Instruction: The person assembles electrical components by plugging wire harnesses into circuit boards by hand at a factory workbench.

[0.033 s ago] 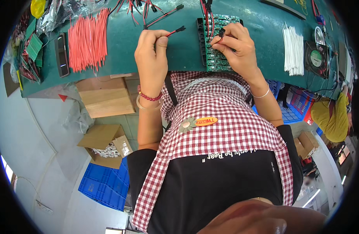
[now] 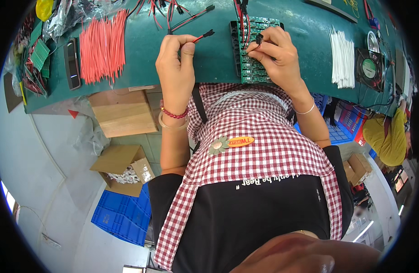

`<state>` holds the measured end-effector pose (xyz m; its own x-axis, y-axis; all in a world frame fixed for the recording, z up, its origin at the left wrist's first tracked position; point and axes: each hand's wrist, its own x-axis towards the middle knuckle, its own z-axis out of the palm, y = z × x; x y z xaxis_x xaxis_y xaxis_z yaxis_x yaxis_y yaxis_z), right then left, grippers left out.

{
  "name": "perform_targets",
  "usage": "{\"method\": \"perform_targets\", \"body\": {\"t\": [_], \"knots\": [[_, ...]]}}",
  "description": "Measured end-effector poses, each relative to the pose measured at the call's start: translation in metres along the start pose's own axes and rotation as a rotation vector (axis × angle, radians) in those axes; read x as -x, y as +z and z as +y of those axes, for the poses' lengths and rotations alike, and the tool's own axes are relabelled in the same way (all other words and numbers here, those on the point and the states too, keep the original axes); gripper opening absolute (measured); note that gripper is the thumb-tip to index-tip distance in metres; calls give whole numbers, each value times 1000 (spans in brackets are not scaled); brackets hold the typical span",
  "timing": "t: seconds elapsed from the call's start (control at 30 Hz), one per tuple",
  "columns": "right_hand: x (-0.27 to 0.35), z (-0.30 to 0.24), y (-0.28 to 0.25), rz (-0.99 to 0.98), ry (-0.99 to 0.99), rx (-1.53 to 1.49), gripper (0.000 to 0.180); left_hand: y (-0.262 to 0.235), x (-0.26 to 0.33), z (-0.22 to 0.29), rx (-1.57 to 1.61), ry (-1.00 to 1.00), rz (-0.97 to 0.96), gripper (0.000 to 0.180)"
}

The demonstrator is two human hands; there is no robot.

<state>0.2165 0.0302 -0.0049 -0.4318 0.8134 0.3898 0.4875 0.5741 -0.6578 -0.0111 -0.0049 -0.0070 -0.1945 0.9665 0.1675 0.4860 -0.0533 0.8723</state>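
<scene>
The left hand's (image 2: 176,66) grip pinches a red-and-black lead (image 2: 199,38); the right hand's (image 2: 280,57) pinches a black-plugged lead (image 2: 259,39). Both look light, limp, likely best held near their stiffer plugs (image 2: 210,33).

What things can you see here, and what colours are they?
Table: one, green, top
Circuit boards: several, green, table's near edge
Red wires: many, red, table's left
White wires: many, white, table's right
Phone-like device: one, black, beside red wires
Fan: one, black, far right
Loose leads: several, red-black, table's far side
Open box: one, brown, lower left
Crates: at least two, blue, both sides
Apron: one, red-white checked, on person
Left hand: one, bare, holding red-black lead
Right hand: one, bare, at boards, pinching black plug
</scene>
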Motion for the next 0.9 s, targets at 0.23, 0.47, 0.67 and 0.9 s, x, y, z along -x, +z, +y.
{"method": "perform_targets", "body": {"t": [0.23, 0.47, 0.67, 0.9], "knots": [[2, 0, 0, -13, 16, -7, 11, -2, -2, 3, 181, -102, 37, 10], [2, -2, 2, 4, 21, -15, 8, 5, 3, 3, 246, -137, 21, 12], [1, -1, 2, 8, 22, 5, 8, 6, 4, 4, 253, -150, 13, 13], [2, -5, -1, -6, 39, -14, 8, 7, 5, 6, 262, -139, -1, 12]]}}
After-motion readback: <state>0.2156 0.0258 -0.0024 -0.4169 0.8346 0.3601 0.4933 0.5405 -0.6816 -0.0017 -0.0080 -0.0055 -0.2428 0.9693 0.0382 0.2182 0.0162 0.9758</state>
